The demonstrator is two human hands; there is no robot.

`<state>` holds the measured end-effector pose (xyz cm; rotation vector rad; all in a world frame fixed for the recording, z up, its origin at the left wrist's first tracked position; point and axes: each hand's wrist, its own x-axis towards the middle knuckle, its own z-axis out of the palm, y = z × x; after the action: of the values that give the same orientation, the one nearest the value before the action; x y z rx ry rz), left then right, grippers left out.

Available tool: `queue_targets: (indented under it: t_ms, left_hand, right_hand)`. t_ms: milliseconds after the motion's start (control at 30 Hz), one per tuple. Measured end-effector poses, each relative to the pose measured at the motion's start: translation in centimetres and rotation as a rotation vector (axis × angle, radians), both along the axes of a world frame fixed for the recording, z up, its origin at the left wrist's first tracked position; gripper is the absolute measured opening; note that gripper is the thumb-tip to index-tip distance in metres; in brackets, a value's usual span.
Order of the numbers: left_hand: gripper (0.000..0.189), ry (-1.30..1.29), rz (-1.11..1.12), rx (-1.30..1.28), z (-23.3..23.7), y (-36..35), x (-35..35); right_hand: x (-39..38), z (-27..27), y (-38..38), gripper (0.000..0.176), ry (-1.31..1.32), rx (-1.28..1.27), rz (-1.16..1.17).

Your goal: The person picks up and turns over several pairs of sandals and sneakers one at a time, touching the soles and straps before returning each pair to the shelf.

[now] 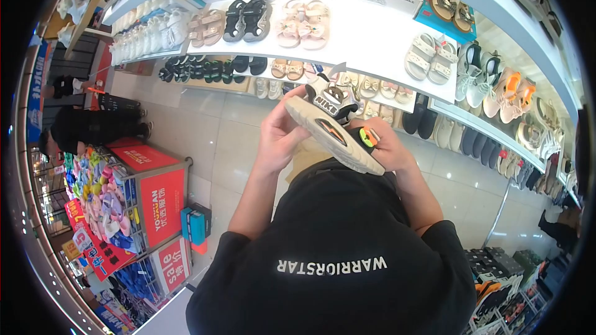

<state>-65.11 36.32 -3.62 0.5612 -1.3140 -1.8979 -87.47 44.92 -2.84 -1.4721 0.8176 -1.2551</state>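
A chunky sandal (335, 130) with a thick beige sole, dark and white straps and an orange and green patch is held up in front of the black shirt, its sole side turned partly towards the camera. My left hand (282, 133) grips the sole's upper left end, thumb against its side. My right hand (389, 149) is wrapped round the other end, by the orange and green patch. Beyond the sandal, small pale shoes (369, 87) stand on a lower shelf.
White curved shelves (366, 46) with rows of sandals and shoes stretch across the front and right. At left are a bin of colourful slippers (102, 201), red sale signs (161, 205), teal boxes (194, 226) on the tiled floor and a person in black (93, 125).
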Motion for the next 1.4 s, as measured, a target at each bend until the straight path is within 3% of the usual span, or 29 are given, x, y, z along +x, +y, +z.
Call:
queue_targets:
  t_ms: [100, 167, 233, 267, 300, 400, 500, 667, 767, 900, 1000, 1100, 1167, 1400]
  left_hand:
    - [0.071, 0.007, 0.081, 0.092, 1.1, 0.4, -1.7]
    - [0.074, 0.069, 0.009, 0.13, 0.1, 0.5, -1.5]
    - [0.082, 0.341, -0.282, 0.321, -0.1, 0.5, -1.6]
    - [0.092, 0.241, -0.265, 0.341, 0.0, 0.9, -1.3]
    - [0.092, 0.242, -0.263, 0.339, 0.0, 1.1, -1.3]
    - [0.09, 0.21, -0.17, 0.368, -1.6, 1.3, -0.5]
    - [0.073, 0.495, -0.181, 0.484, -3.2, 1.4, 0.4]
    - [0.074, 0.514, -0.166, 0.406, -3.5, 0.7, 1.8]
    - [0.073, 0.495, -0.171, 0.398, -2.9, 0.6, 2.0]
    - [0.071, 0.468, -0.179, 0.369, -2.8, 0.5, 2.3]
    - [0.07, 0.475, -0.181, 0.358, -2.6, 0.5, 2.3]
    - [0.07, 0.469, -0.189, 0.367, -2.7, 0.5, 2.4]
    - [0.07, 0.47, -0.188, 0.374, -2.6, 0.4, 2.4]
    - [0.063, 0.531, -0.16, 0.517, -2.3, 0.5, 1.3]
  right_hand:
    - [-0.4, 1.9, -0.4, 0.012, 0.208, 0.01, -0.109]
    - [0.3, 2.8, -0.8, 0.018, 0.252, 0.039, -0.16]
    - [1.0, 3.4, -1.1, 0.023, 0.471, -0.068, -0.363]
    - [1.0, 3.1, -1.3, 0.03, 0.6, -0.171, -0.378]
    - [1.2, 3.2, -1.3, 0.03, 0.601, -0.173, -0.376]
    - [2.7, 4.1, -1.0, 0.035, 0.962, -0.229, -0.326]
    - [3.8, 4.5, -0.6, 0.035, 1.016, -0.232, -0.321]
    - [4.7, 5.3, -0.2, 0.046, 1.102, -0.232, -0.22]
    - [5.0, 5.7, -0.5, 0.038, 1.037, -0.322, -0.246]
    - [5.2, 5.2, -0.3, 0.046, 1.057, -0.278, -0.215]
    - [5.2, 5.2, -0.3, 0.045, 1.086, -0.262, -0.188]
    - [5.3, 5.5, -0.5, 0.032, 1.014, -0.345, -0.246]
    - [5.3, 5.3, -0.3, 0.045, 1.038, -0.262, -0.207]
    - [4.8, 5.7, 0.1, 0.04, 0.942, -0.155, -0.17]
